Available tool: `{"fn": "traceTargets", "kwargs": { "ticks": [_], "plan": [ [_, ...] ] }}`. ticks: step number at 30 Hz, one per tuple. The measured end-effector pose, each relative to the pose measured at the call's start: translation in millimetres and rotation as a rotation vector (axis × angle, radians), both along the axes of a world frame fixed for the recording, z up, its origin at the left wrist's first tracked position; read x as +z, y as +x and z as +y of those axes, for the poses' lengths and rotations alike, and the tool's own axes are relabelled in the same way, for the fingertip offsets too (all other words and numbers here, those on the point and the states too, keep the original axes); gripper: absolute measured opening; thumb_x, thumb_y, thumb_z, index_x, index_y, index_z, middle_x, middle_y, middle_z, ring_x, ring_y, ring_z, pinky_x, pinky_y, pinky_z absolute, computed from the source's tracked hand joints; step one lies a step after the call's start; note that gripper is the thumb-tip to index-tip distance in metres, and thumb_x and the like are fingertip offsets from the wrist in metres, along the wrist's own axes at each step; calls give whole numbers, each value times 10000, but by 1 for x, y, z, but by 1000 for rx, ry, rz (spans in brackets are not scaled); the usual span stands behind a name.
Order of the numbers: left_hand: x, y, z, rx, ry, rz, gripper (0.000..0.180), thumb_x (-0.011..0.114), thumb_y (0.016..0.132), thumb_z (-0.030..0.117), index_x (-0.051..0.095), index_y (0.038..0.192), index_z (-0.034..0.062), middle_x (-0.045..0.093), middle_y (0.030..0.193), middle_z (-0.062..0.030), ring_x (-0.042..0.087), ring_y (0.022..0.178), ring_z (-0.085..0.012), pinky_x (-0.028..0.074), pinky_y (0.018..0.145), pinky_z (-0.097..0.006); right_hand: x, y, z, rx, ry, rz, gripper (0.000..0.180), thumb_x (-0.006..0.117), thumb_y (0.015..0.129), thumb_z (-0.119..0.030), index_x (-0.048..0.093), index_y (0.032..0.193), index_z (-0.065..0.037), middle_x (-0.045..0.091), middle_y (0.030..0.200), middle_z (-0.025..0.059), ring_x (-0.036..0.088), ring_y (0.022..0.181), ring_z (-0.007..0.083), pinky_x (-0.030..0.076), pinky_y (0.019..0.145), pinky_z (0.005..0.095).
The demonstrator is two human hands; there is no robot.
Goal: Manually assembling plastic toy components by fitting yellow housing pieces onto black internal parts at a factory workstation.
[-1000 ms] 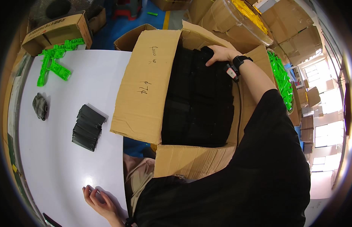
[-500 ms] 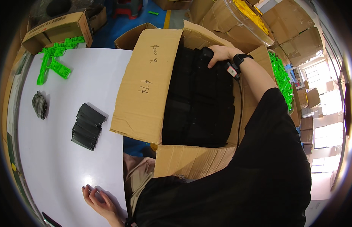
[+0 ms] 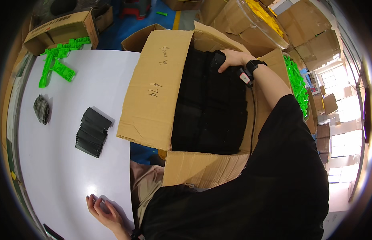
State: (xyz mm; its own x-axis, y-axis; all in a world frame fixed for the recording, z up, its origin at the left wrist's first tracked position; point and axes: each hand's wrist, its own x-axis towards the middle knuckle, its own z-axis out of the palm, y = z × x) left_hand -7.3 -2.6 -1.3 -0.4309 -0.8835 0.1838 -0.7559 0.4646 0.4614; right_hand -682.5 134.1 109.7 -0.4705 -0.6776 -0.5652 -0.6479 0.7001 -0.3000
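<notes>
We note a black piece [image 3: 217, 60] at the far end of the open carton [image 3: 154, 92], atop the packed dark rows. Right hand [image 3: 236, 59] over it: thumb against its side, fingers hidden, so we cannot tell whether the grip pinches. The arm reaches over from the right, probably because the carton's folded-out flaps leave its mouth free. Left hand [image 3: 106, 213] lies on the counter [image 3: 66, 172], grip loosely spread, nothing in it, perhaps steadying the lean. Beyond it, a fanned black stack [image 3: 92, 132], overlapped presumably for easy picking; farther off, green parts [image 3: 60, 64].
</notes>
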Motion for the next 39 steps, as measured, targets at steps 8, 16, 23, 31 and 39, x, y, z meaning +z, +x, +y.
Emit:
{"fn": "traceTargets", "kwargs": {
  "ticks": [8, 16, 23, 31, 39],
  "plan": [
    [0, 1, 2, -2, 7, 21, 148, 528, 832, 4, 541, 978, -18, 460, 1304, -194, 390, 1300, -400, 336, 1070, -494, 6, 10, 1, 24, -27, 5, 554, 803, 646, -161, 592, 1144, -40, 660, 1069, 96, 603, 1018, 232, 457, 917, 337],
    [1, -2, 1, 2, 11, 28, 135, 529, 841, 6, 544, 973, -19, 457, 1305, -191, 384, 1309, -394, 336, 1074, -488, 0, 7, 9, 0, -90, 11, 551, 801, 620, -156, 586, 1109, -17, 647, 1041, 100, 590, 999, 224, 446, 914, 323],
    [-1, -1, -2, -9, 15, 27, 129, 528, 847, 0, 545, 974, -12, 459, 1303, -185, 384, 1310, -389, 335, 1074, -487, 3, 21, 17, -7, -234, 204, 596, 804, 608, -159, 581, 1139, -8, 641, 1056, 109, 579, 1026, 231, 433, 936, 316],
    [12, 6, 3, 10, 19, 116, 154, 587, 810, -10, 564, 962, -4, 483, 1287, -187, 398, 1300, -395, 357, 1049, -474, 5, 35, 2, -129, -675, 25, 631, 820, 639, -137, 556, 1201, -24, 643, 1075, 83, 574, 1062, 185, 431, 951, 313],
    [76, -55, 8, -210, 503, 688, 386, 551, 912, 180, 481, 1251, 7, 466, 1327, -186, 443, 1277, -329, 385, 1037, -457, 51, 242, -95, 105, -674, -810, 541, 785, 643, -12, 550, 1129, 23, 676, 950, 100, 655, 872, 181, 528, 804, 307]
  ]
}}
